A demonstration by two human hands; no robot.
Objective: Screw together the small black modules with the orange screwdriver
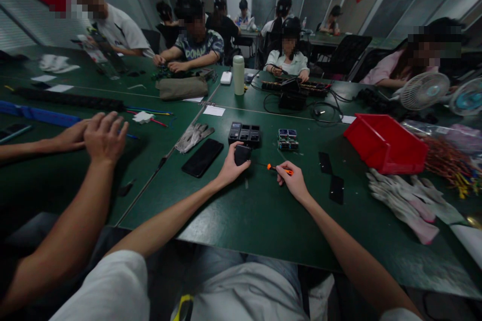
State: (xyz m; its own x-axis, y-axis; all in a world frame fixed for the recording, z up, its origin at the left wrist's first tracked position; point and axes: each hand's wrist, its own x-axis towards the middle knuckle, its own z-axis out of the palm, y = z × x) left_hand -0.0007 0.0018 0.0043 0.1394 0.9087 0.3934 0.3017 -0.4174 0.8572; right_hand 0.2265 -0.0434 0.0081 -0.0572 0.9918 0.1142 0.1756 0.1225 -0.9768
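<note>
Left hand [234, 164] gripping small black box [242, 155], near charger [244, 134]; right hand [292, 178] gripping orange-and-black screwdriver [280, 168], tip toward box; phone [203, 158] flat on table [211, 205].

The left hand [232, 166] holds a small black box [242, 155] above the green table [211, 210]. The right hand [292, 180] holds an orange and black screwdriver [279, 168], and its shaft is directed to the box. A black phone [202, 158] lies to the left of the left hand. Two flat black pieces [337, 189] lie to the right of the right hand, near a red bin [386, 144].
</note>
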